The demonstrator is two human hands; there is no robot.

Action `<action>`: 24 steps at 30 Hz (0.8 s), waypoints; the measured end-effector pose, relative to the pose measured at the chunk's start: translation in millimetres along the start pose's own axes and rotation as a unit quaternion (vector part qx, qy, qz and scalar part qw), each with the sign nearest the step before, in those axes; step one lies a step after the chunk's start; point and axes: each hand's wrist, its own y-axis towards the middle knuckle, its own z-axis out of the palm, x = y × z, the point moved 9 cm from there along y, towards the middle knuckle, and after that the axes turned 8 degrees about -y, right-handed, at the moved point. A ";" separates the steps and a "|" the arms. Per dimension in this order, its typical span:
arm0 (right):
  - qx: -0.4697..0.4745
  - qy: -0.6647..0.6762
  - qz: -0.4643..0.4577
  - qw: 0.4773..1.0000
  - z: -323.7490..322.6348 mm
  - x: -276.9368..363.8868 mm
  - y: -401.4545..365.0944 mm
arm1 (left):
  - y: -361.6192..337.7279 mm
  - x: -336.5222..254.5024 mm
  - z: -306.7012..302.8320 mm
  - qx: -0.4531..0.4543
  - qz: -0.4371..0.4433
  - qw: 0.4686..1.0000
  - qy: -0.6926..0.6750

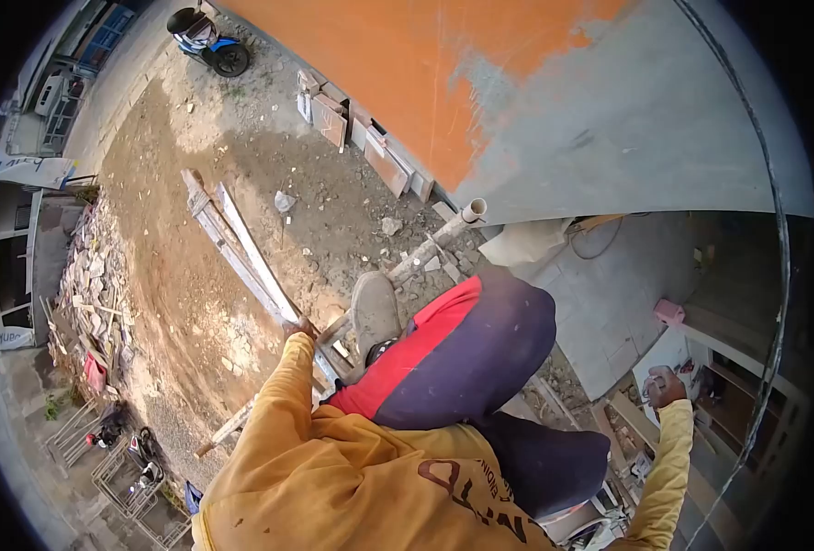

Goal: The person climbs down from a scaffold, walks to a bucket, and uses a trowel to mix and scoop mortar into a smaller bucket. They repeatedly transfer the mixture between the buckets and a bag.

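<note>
My left hand [300,327] is closed on the edge of a long, pale wooden plank [255,262], whose far end points up and left, high over the ground. A second weathered plank [223,241] lies alongside it. My shoe [375,310] rests by a round pole [434,243] that crosses under the planks. Out to the right, my right hand [667,387] has its fingers curled in; whatever they may hold is too small to make out. My bent knee [508,340] hides part of the structure beneath me.
An orange and grey wall [535,110] rises close ahead on the right. A dark cable [774,211] hangs at the far right. Below are stacked tiles [384,161], a rubble heap [95,275] and a parked motorbike [209,41]. The ground lies well below me.
</note>
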 end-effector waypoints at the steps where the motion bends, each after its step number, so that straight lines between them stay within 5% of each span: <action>1: -0.003 -0.016 0.011 1.000 -4.4 10.6 -4.3 | -2.6 -0.7 9.8 0.007 0.001 1.000 0.000; 3: -0.009 -0.026 0.024 0.999 0.9 2.7 -1.5 | -125.4 -86.3 -71.3 -0.044 0.024 0.995 0.087; 6: -0.006 -0.043 -0.029 0.999 30.9 -5.7 13.2 | -57.7 -16.5 -49.8 -0.084 0.020 0.993 0.074; 7: -0.003 -0.044 -0.028 0.999 42.2 -3.4 16.2 | -50.3 -13.0 -35.3 -0.014 0.067 0.964 0.258; 9: 0.027 -0.072 -0.016 0.997 58.3 -0.8 22.0 | -40.8 3.4 9.8 0.130 0.160 0.790 0.578; 11: 0.057 -0.036 0.026 0.997 56.6 16.7 26.1 | -28.0 14.9 22.8 0.137 0.142 0.787 0.584; 13: 0.097 -0.070 0.058 0.991 68.3 20.8 35.3 | -23.0 29.7 -30.3 -0.082 -0.104 0.951 0.278; 14: 0.105 -0.074 0.057 0.990 74.3 22.1 40.5 | -55.4 -15.7 -52.5 -0.182 -0.033 0.961 0.207; 15: 0.113 -0.077 0.056 0.989 81.5 20.9 45.8 | -113.7 -101.0 -72.1 -0.128 0.051 0.969 0.203; 16: 0.133 -0.085 0.058 0.986 90.6 28.5 53.4 | -127.5 -139.5 -71.2 -0.171 0.207 0.956 0.118; 19: 0.162 -0.083 0.058 0.982 94.2 75.1 63.9 | -161.9 -258.0 -35.1 -0.056 0.438 0.896 0.036; 24: 0.115 0.027 0.057 0.991 110.4 59.7 64.7 | -186.9 -376.0 49.0 0.178 0.440 0.877 -0.081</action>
